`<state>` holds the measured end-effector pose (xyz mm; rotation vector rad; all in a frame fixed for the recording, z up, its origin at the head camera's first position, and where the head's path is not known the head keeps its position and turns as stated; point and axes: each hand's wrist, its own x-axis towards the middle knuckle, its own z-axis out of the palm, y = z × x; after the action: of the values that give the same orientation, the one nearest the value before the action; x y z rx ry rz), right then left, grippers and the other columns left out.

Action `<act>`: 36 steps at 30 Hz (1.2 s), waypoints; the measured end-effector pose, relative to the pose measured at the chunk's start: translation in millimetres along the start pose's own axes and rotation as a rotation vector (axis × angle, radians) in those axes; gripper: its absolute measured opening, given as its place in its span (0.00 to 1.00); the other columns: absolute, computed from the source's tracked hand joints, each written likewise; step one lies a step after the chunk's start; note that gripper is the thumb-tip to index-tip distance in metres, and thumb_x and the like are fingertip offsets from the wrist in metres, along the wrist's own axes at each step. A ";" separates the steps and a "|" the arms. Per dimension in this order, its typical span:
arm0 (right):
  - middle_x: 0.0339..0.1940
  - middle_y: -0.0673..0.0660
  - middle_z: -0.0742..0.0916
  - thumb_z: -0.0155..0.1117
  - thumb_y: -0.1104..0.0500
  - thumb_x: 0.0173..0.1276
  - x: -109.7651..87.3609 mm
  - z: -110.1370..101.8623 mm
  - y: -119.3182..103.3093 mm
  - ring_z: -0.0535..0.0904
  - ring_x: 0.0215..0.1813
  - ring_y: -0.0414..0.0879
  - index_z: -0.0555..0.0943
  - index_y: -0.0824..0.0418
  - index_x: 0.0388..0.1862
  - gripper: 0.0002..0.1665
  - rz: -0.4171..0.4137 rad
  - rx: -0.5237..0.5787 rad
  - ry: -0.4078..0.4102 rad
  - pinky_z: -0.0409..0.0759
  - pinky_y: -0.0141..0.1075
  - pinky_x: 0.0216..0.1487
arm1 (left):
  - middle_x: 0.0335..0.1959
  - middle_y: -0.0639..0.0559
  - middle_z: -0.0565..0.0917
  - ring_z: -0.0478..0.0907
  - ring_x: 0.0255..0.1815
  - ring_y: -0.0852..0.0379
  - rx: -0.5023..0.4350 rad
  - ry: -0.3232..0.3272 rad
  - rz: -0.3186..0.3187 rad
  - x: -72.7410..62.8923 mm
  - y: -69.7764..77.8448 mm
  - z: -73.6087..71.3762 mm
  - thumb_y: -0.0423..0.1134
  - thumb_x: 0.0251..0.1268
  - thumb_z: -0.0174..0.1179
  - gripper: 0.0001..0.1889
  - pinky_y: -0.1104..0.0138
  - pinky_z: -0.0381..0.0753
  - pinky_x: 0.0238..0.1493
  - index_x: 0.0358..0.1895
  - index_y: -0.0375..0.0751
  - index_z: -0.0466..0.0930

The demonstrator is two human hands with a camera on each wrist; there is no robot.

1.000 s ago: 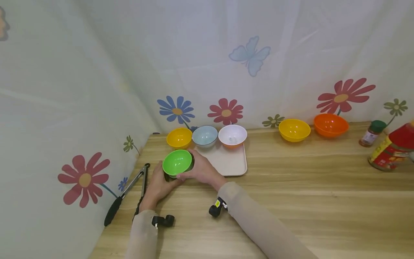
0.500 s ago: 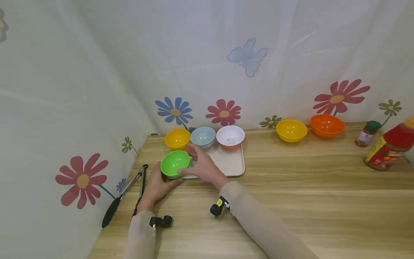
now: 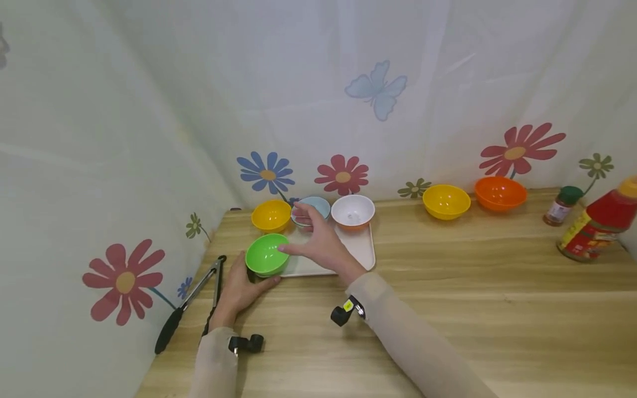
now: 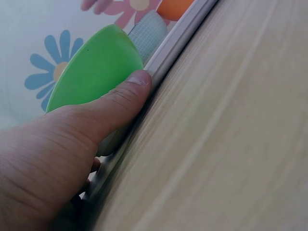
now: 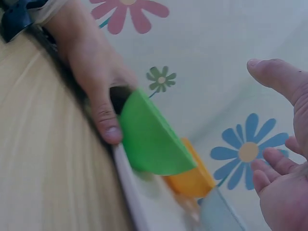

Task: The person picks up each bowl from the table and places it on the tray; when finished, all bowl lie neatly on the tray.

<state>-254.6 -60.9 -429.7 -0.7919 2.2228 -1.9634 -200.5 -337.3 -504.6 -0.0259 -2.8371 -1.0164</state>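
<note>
A bright green bowl [image 3: 267,255] sits at the left front of the white tray [image 3: 365,249]. My left hand [image 3: 242,290] curls round its left and near side, thumb along the tray's front edge; in the left wrist view that thumb [image 4: 122,98] lies against the bowl's wall. Above and right of the green bowl, my right hand [image 3: 320,243] is raised with fingers and thumb spread, holding nothing. Its fingers overlap a light blue bowl [image 3: 318,205] in the head view. Beside that one stand a yellow bowl [image 3: 271,215] and a white bowl with an orange outside [image 3: 353,211].
Tongs with black handles [image 3: 169,330] lie left of my left hand. A second yellow bowl [image 3: 446,202] and an orange bowl [image 3: 500,193] stand at the back right. Further right are a green-capped spice jar [image 3: 562,205] and a red bottle [image 3: 599,226]. A flowered curtain [image 3: 298,99] hangs behind.
My right hand has let go of the green bowl and moved up and right, fingers spreading. My left hand stays at the bowl. The head view has shifted slightly.
</note>
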 end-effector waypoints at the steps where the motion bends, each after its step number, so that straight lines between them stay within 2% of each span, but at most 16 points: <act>1: 0.82 0.57 0.77 0.88 0.50 0.65 -0.3 -4.0 -2.6 0.75 0.82 0.56 0.63 0.52 0.90 0.61 -0.009 0.001 0.003 0.75 0.52 0.85 | 0.79 0.38 0.74 0.70 0.82 0.35 0.002 -0.004 -0.004 -0.3 -0.3 0.7 0.61 0.59 0.85 0.58 0.36 0.62 0.87 0.86 0.43 0.63; 6: 0.81 0.53 0.79 0.88 0.50 0.65 2.2 -27.7 -16.8 0.75 0.80 0.55 0.64 0.50 0.89 0.60 -0.061 -0.011 0.036 0.76 0.53 0.84 | 0.79 0.40 0.74 0.70 0.82 0.36 -0.010 -0.003 -0.003 0.5 -1.1 2.5 0.60 0.57 0.86 0.58 0.37 0.62 0.88 0.86 0.45 0.63; 13: 0.78 0.54 0.81 0.89 0.55 0.64 3.8 -75.6 -28.6 0.77 0.77 0.51 0.65 0.51 0.88 0.59 -0.133 -0.026 0.138 0.75 0.52 0.84 | 0.80 0.40 0.73 0.69 0.83 0.36 -0.019 -0.012 -0.014 0.0 1.0 4.6 0.58 0.57 0.87 0.58 0.37 0.60 0.88 0.87 0.46 0.62; 19: 0.79 0.58 0.79 0.88 0.54 0.65 -0.4 -116.1 -32.2 0.76 0.77 0.60 0.64 0.54 0.89 0.60 -0.121 -0.034 0.194 0.74 0.58 0.83 | 0.80 0.40 0.73 0.68 0.83 0.36 -0.004 -0.012 -0.011 0.8 0.1 5.3 0.58 0.59 0.86 0.57 0.36 0.60 0.89 0.87 0.46 0.62; 22: 0.80 0.59 0.78 0.88 0.54 0.66 -3.8 -132.2 -30.9 0.73 0.80 0.62 0.64 0.52 0.89 0.59 -0.102 -0.051 0.220 0.71 0.60 0.85 | 0.80 0.40 0.73 0.68 0.83 0.35 -0.002 -0.011 -0.008 1.5 -0.4 4.8 0.59 0.59 0.86 0.57 0.36 0.60 0.89 0.87 0.46 0.62; 30: 0.84 0.58 0.76 0.86 0.55 0.68 -12.5 -169.7 -27.0 0.71 0.83 0.56 0.63 0.51 0.90 0.58 -0.099 -0.105 0.293 0.70 0.54 0.86 | 0.82 0.39 0.72 0.67 0.85 0.35 -0.001 -0.014 -0.019 0.6 -2.0 3.6 0.60 0.59 0.85 0.59 0.36 0.59 0.89 0.88 0.45 0.61; 36: 0.86 0.61 0.73 0.85 0.54 0.70 -21.0 -206.5 -28.8 0.70 0.84 0.55 0.61 0.54 0.90 0.58 -0.083 -0.157 0.348 0.68 0.55 0.87 | 0.82 0.39 0.71 0.66 0.85 0.35 0.007 -0.020 -0.022 2.2 -2.0 4.4 0.61 0.59 0.85 0.59 0.36 0.58 0.89 0.88 0.46 0.60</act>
<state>-305.9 133.6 -371.1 -0.6043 2.6042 -2.1252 -203.3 -336.2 -508.9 -0.0037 -2.8656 -1.0161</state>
